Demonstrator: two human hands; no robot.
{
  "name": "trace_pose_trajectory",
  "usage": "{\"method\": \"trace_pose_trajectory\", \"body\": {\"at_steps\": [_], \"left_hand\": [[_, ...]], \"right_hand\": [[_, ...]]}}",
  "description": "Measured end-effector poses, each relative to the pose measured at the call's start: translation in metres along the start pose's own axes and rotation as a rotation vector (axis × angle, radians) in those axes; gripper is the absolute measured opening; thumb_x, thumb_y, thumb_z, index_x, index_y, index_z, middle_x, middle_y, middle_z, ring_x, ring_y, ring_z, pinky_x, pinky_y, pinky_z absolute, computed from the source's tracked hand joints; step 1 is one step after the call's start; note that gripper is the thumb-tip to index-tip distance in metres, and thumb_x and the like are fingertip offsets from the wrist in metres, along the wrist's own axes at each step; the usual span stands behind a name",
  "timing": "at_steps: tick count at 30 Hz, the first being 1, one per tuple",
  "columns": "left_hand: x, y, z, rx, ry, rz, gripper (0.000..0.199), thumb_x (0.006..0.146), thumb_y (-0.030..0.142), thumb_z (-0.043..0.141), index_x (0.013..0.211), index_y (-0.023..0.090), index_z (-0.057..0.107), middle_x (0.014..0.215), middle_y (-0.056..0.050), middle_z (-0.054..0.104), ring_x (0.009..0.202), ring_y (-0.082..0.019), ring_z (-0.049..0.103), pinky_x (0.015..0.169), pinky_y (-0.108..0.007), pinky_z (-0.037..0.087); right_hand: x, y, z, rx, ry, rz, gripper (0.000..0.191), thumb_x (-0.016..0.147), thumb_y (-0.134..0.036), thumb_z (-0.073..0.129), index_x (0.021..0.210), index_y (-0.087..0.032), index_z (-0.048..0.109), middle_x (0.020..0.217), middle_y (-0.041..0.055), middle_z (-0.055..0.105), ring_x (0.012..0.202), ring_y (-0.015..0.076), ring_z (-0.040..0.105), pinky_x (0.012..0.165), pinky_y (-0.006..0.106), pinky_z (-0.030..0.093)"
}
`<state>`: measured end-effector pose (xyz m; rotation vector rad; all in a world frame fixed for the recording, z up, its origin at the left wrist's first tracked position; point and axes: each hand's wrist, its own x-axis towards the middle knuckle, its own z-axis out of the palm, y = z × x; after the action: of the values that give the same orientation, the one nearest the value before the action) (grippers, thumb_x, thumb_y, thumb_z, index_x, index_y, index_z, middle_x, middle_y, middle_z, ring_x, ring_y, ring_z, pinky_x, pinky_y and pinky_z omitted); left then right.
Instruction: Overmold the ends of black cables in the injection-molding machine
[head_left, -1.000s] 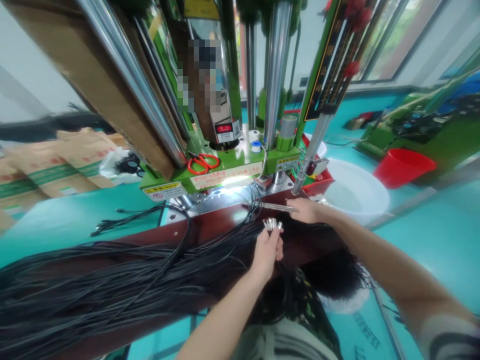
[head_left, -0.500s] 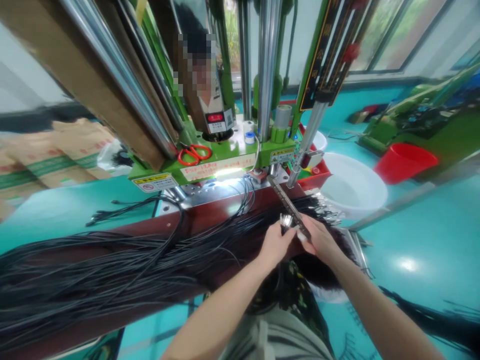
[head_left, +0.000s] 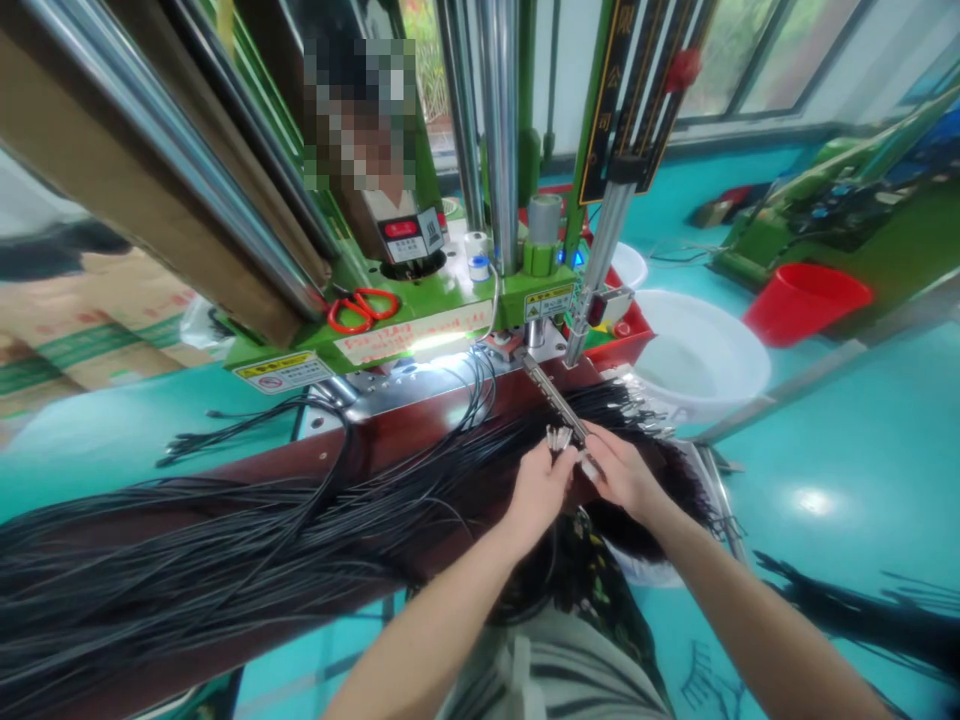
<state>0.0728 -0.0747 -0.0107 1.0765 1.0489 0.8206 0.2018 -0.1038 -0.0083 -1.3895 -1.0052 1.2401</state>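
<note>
My left hand [head_left: 538,492] is closed around a bundle of black cables, and their silvery metal connector ends [head_left: 559,438] stick up above the fingers. Just right of it, my right hand [head_left: 619,472] is closed at the near end of a narrow slotted metal bar [head_left: 553,392]. The bar slants away toward the machine's metal bed. What lies between my right fingertips besides the bar is too small to make out. Many black cables [head_left: 247,530] lie along the dark red table [head_left: 409,425], and more metal-tipped cable ends [head_left: 637,405] lie beyond my right hand.
A green press [head_left: 442,310] with steel columns stands ahead, with orange-handled scissors [head_left: 363,308] on its ledge. A person [head_left: 375,150] is behind it. To the right are a white tub [head_left: 694,345], a red bucket [head_left: 814,303] and a red bin [head_left: 626,340]. Cardboard-coloured sacks [head_left: 90,320] are at left.
The view has shifted slightly, so the press and table sit further left. My hands stay together at the bar's near end, the right fingers slightly further up along it.
</note>
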Motion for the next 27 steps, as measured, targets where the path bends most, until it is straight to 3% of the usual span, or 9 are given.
{"method": "trace_pose_trajectory", "body": {"at_steps": [3,6,11,17,27], "left_hand": [[0.003,0.005,-0.003,-0.077,0.048,0.075,0.026,0.079,0.044,0.05,0.077,0.018,0.047,0.05,0.008,0.038,0.038,-0.004,0.032,0.039,-0.016,0.026],[0.004,0.008,-0.004,-0.218,0.029,-0.04,0.03,0.077,0.048,0.052,0.083,0.022,0.039,0.049,0.012,0.031,0.034,-0.002,0.023,0.034,-0.014,0.016],[0.002,0.013,0.0,-0.196,-0.125,-0.157,0.035,0.068,0.047,0.063,0.07,0.018,0.043,0.042,0.011,0.031,0.032,-0.001,0.023,0.033,-0.013,0.014],[0.003,0.015,0.002,-0.165,-0.109,-0.189,0.038,0.062,0.047,0.068,0.065,0.016,0.046,0.038,0.01,0.031,0.03,-0.001,0.024,0.032,-0.014,0.014],[0.004,0.012,-0.001,-0.159,-0.123,-0.178,0.03,0.066,0.041,0.065,0.065,0.016,0.046,0.039,0.01,0.031,0.03,-0.001,0.022,0.032,-0.015,0.012]], "right_hand": [[-0.001,-0.001,0.0,0.159,0.081,0.083,0.049,0.077,-0.045,0.058,0.118,-0.02,0.053,0.063,-0.0018,0.051,0.044,0.0071,0.041,0.032,0.016,0.027],[-0.002,-0.003,0.0,0.248,0.124,0.098,0.054,0.075,-0.045,0.059,0.123,-0.021,0.049,0.054,-0.0058,0.045,0.035,0.0046,0.032,0.029,0.014,0.02],[-0.005,-0.006,0.0,0.198,0.099,0.107,0.054,0.075,-0.045,0.058,0.123,-0.021,0.05,0.05,-0.0067,0.042,0.032,0.0032,0.027,0.029,0.014,0.019],[-0.005,-0.006,-0.002,0.175,0.066,0.133,0.056,0.075,-0.047,0.059,0.123,-0.02,0.052,0.054,-0.0043,0.044,0.036,0.0046,0.032,0.03,0.015,0.021],[-0.008,-0.008,-0.006,0.083,0.007,0.074,0.054,0.078,-0.045,0.054,0.124,-0.017,0.051,0.05,-0.0044,0.044,0.034,0.0049,0.028,0.03,0.017,0.019]]}}
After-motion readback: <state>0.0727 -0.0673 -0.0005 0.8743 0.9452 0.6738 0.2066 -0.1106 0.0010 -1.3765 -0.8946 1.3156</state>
